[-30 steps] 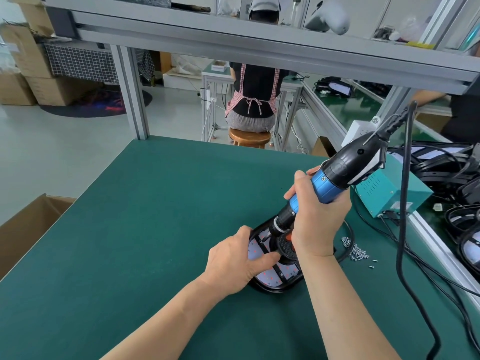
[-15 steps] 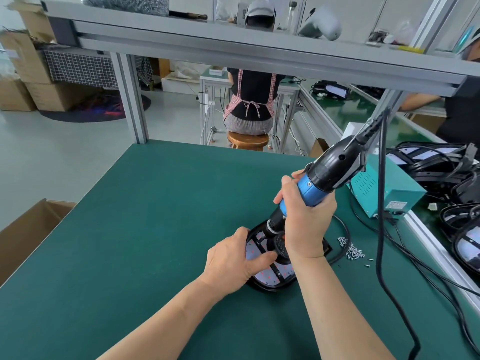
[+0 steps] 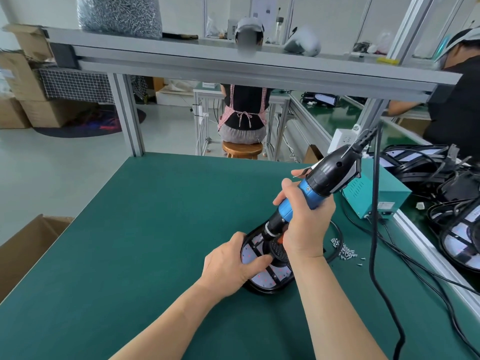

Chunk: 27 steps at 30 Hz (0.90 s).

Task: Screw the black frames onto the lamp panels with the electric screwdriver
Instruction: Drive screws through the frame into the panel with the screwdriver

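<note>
An oval lamp panel (image 3: 268, 278) with a black frame (image 3: 262, 291) over it lies on the green table. My left hand (image 3: 230, 266) grips its near-left edge, thumb lying across the panel face. My right hand (image 3: 306, 224) grips the blue and black electric screwdriver (image 3: 317, 189), which tilts down to the left. Its tip sits on the far part of the panel, close to the round black hub (image 3: 278, 252); the bit's end is hidden. A small pile of loose screws (image 3: 344, 250) lies to the right of the panel.
A teal power box (image 3: 376, 196) stands right of the screwdriver, its black cables (image 3: 374, 255) trailing over the table. More framed lamp panels (image 3: 462, 235) are stacked at the right edge. A cardboard box (image 3: 23, 253) sits left of the table. Two people work beyond.
The screwdriver has shifted slightly left and stands a little steeper on the panel. My left hand keeps its hold on the panel's edge. The view has tilted upward a bit.
</note>
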### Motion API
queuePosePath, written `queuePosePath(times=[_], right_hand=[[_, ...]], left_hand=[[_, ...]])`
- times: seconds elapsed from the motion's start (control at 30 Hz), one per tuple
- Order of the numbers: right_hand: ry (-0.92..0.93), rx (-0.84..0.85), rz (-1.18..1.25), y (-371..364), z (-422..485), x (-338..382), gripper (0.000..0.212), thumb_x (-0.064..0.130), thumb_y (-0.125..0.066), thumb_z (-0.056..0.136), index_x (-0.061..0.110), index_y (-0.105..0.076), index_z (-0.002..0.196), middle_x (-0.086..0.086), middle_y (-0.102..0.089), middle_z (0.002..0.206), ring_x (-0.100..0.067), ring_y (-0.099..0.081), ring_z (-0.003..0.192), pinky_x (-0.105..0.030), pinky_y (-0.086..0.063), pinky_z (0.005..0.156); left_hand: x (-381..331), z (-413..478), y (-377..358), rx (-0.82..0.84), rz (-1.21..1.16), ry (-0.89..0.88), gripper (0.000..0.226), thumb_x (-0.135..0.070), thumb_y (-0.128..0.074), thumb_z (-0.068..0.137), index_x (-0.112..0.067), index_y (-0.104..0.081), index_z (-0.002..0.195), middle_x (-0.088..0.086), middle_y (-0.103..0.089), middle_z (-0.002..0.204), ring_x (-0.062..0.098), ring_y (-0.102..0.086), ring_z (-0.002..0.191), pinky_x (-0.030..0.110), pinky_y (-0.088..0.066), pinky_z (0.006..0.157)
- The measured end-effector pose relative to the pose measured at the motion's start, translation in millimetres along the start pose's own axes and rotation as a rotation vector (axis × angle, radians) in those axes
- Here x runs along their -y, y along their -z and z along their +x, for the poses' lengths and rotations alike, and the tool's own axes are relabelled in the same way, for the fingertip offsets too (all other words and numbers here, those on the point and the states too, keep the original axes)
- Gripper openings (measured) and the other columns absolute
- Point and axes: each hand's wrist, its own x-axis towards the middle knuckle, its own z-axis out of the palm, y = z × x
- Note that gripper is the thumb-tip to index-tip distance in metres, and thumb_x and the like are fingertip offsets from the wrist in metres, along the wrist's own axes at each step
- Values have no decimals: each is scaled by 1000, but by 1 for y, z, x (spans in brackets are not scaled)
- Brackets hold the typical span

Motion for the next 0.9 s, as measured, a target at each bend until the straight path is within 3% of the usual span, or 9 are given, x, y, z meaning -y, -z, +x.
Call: queuePosePath(times=[0.2,0.33,0.4,0.57,0.77,0.9], right_hand=[[58,-58,56,4,15,22,13,5,-66,82,14,-58,87,4,-58,57,-16,-54,50,-23,-48,61],[-30,-214,162,20,23,34,15,7,-66,82,21,-61,80,3,-56,57,-17,-53,50,-26,-46,57],[-77,-278,190,36,29,37,12,10,-66,84,19,-59,85,3,-55,59,-16,-52,51,-28,-46,59],[-261,-497,237,100,40,38,16,19,-68,87,18,-52,87,5,-54,62,-13,-54,54,-21,-50,59],[-423,-692,121,180,39,29,17,26,-72,90,21,-56,93,10,-63,57,-6,-64,54,-21,-54,61],[-457,-761,-14,215,32,20,27,31,-75,87,21,-58,106,5,-66,79,-8,-68,64,-21,-55,59]], left_hand=[[0,-1,1,0,-15,14,74,-90,-39,58,-30,-47,100,-11,-67,87,15,-62,86,34,-50,81],[1,0,1,9,-24,14,71,-91,-40,58,-34,-47,100,-17,-66,86,11,-62,85,32,-49,82],[1,-1,1,6,-32,12,70,-91,-40,57,-37,-46,100,-22,-63,85,9,-61,85,29,-47,80],[-2,-2,2,0,-33,22,69,-90,-42,58,-36,-49,100,-25,-62,83,5,-60,84,28,-46,79],[0,-3,2,-23,-31,25,46,-70,-65,81,-31,-51,102,-19,-66,89,12,-63,89,33,-50,84],[1,-3,1,-27,-47,26,46,-70,-65,80,-32,-52,104,-20,-66,89,10,-63,89,34,-51,85]])
